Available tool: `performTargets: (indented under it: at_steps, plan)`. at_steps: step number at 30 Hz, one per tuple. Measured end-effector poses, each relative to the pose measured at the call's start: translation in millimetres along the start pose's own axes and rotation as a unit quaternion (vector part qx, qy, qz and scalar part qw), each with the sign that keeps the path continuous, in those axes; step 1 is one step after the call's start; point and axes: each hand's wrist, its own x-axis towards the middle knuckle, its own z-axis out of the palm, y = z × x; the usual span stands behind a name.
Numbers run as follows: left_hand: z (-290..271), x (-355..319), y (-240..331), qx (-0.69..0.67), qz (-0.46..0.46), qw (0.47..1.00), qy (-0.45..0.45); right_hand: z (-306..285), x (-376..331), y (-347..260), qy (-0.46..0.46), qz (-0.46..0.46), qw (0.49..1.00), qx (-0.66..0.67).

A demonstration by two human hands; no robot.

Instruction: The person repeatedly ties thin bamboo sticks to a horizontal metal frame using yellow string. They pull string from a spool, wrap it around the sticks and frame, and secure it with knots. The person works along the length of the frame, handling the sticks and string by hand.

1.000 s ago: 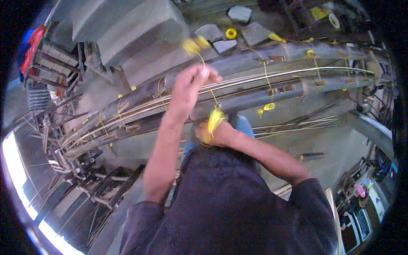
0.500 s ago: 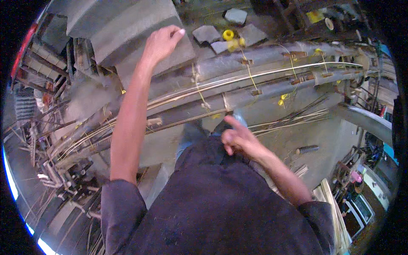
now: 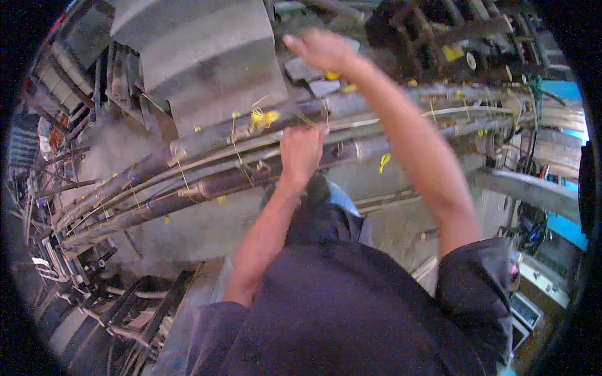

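Two long bamboo-like poles run across in front of me: a far pole [image 3: 348, 102] and a near pole [image 3: 219, 183]. Thin pale strips [image 3: 467, 112] lie lengthwise between them, with yellow string tied around at intervals. My left hand [image 3: 302, 150] is closed in a fist at the strips beside the far pole; what its fingers grip is hidden. A loose bunch of yellow string [image 3: 263, 118] sits on the far pole just left of it. Raised beyond the far pole, my right hand [image 3: 323, 50] is closed, thumb side leftward; anything in it is too small to make out.
Stepped grey concrete blocks [image 3: 219, 75] rise beyond the poles at the left. Flat stone pieces [image 3: 302, 69] lie behind my right hand. A wooden frame [image 3: 141, 307] stands at the lower left, and a grey beam [image 3: 533, 188] juts in at the right.
My left hand has come down from above the far pole to the strips. My right hand has risen from near my waist to beyond the far pole. The view has shifted left along the poles.
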Motion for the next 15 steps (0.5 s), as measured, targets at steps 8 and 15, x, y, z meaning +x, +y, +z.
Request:
performTargets:
  at_steps: [8, 15]
  plan:
    - [-12, -3, -3, -0.004, -0.027, 0.999, 0.043, 6, -133, -14, 0.105, -0.182, 0.977, 0.042]
    - [-35, 61, 32, -0.387, -0.117, 0.913, -0.048, 108, -212, -17, -0.030, -0.244, 0.936, 0.251]
